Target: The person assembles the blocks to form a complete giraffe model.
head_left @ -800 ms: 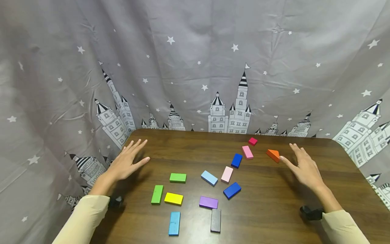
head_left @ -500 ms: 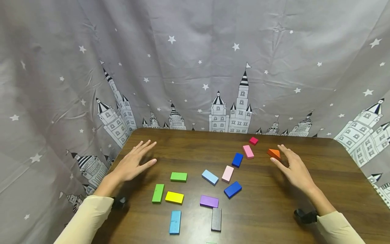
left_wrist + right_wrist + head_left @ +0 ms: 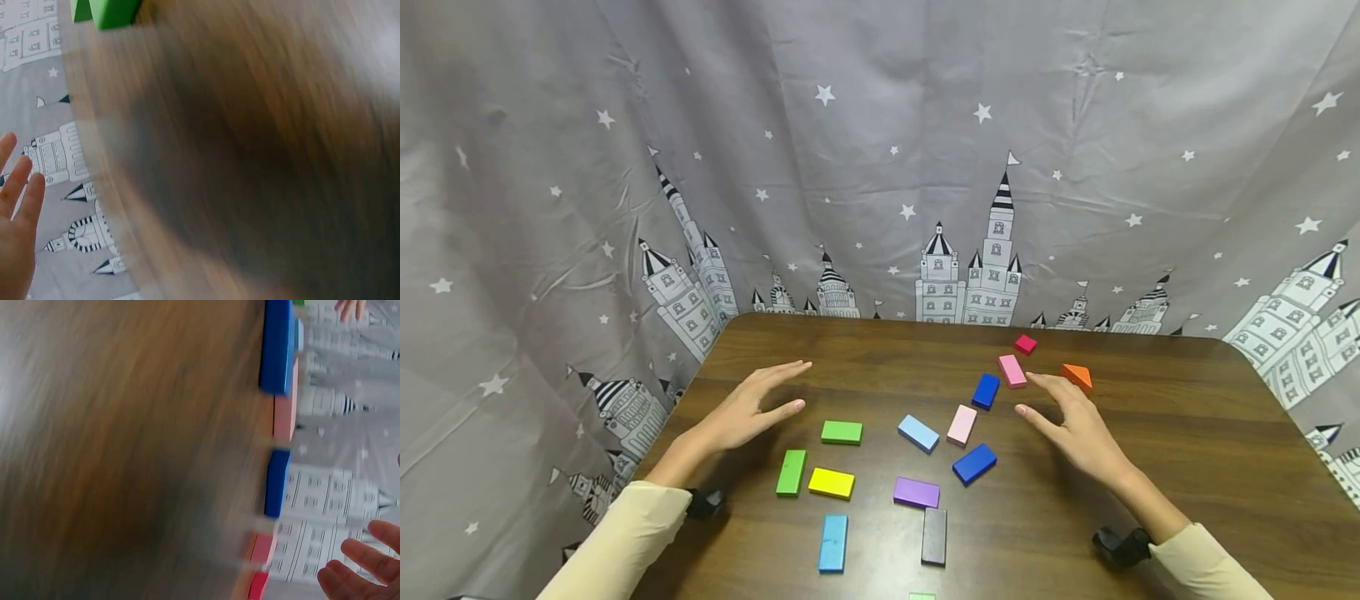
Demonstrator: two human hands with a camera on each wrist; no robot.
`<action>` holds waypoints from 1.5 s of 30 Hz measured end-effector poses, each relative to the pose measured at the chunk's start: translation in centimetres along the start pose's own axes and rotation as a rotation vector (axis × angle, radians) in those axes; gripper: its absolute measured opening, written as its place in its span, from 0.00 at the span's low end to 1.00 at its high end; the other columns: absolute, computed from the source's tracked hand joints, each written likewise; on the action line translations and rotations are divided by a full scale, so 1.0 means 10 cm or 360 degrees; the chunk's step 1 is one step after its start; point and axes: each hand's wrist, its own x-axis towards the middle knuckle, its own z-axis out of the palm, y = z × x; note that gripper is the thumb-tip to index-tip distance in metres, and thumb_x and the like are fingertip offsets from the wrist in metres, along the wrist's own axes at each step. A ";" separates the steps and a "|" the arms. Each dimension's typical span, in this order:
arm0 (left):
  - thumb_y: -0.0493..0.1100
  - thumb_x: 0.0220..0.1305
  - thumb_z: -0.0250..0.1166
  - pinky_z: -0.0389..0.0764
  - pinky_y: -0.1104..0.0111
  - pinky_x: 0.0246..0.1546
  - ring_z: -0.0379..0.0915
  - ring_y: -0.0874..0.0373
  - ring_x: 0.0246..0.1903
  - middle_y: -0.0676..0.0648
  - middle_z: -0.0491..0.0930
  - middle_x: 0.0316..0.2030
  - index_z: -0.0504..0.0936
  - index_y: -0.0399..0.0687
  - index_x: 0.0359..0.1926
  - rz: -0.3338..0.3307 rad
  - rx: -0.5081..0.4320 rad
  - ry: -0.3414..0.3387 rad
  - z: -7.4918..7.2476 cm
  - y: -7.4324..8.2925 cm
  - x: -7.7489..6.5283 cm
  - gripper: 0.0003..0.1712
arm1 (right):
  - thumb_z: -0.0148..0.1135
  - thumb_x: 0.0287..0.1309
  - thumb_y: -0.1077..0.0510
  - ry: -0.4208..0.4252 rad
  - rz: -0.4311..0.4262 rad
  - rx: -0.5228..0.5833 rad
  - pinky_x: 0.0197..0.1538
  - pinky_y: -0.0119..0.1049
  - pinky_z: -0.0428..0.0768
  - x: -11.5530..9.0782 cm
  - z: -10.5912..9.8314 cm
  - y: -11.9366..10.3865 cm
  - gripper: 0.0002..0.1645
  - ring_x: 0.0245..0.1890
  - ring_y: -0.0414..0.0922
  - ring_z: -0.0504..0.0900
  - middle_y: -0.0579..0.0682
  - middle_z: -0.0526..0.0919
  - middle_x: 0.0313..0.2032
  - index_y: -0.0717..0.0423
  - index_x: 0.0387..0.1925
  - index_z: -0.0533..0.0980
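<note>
My left hand hovers over the left part of the table, fingers extended and thumb apart, holding nothing. Just right of it lies a green block, with a second green block and a yellow block nearer me. My right hand, also extended and holding nothing, is over the right half. Its fingertips overlap the edge of a pink block in the head view. Close by are a dark blue block, a pale pink block, another dark blue block and an orange triangular block.
Also on the brown table are a light blue block, a purple block, a black block, a sky-blue block and a red block. A grey castle-print curtain hangs behind the table.
Both hands have moved inward: the left to the right, the right to the left, past the orange triangular block. The blocks keep their places on the table.
</note>
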 end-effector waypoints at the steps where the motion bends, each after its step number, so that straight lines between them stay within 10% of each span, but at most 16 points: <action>1: 0.52 0.70 0.64 0.58 0.41 0.65 0.58 0.46 0.69 0.49 0.65 0.71 0.66 0.58 0.74 -0.0002 -0.0057 -0.0002 0.01 0.01 0.00 0.34 | 0.66 0.64 0.45 -0.0009 -0.0016 0.0023 0.64 0.64 0.63 0.00 0.03 -0.04 0.36 0.65 0.60 0.67 0.59 0.74 0.62 0.60 0.66 0.71; 10: 0.52 0.66 0.68 0.65 0.47 0.65 0.65 0.52 0.66 0.55 0.74 0.64 0.75 0.62 0.67 -0.0145 -0.0443 -0.0080 0.12 0.06 0.04 0.29 | 0.71 0.60 0.55 -0.0052 -0.0168 0.0259 0.54 0.53 0.79 0.01 0.28 -0.33 0.30 0.55 0.56 0.79 0.56 0.80 0.56 0.62 0.61 0.75; 17: 0.41 0.64 0.70 0.68 0.48 0.63 0.69 0.45 0.64 0.45 0.77 0.61 0.78 0.36 0.62 -0.0076 -0.0680 -0.0164 0.21 0.05 0.12 0.27 | 0.73 0.56 0.63 -0.0229 -0.0195 0.0668 0.51 0.50 0.81 0.07 0.50 -0.59 0.24 0.45 0.57 0.84 0.61 0.82 0.49 0.66 0.54 0.78; 45: 0.31 0.63 0.68 0.75 0.55 0.58 0.75 0.39 0.57 0.33 0.79 0.55 0.79 0.26 0.56 -0.0081 -0.0921 -0.0402 0.44 0.01 0.19 0.22 | 0.74 0.53 0.66 -0.0710 0.0004 0.1004 0.42 0.30 0.83 0.14 1.27 -1.30 0.19 0.37 0.46 0.85 0.65 0.84 0.40 0.73 0.45 0.80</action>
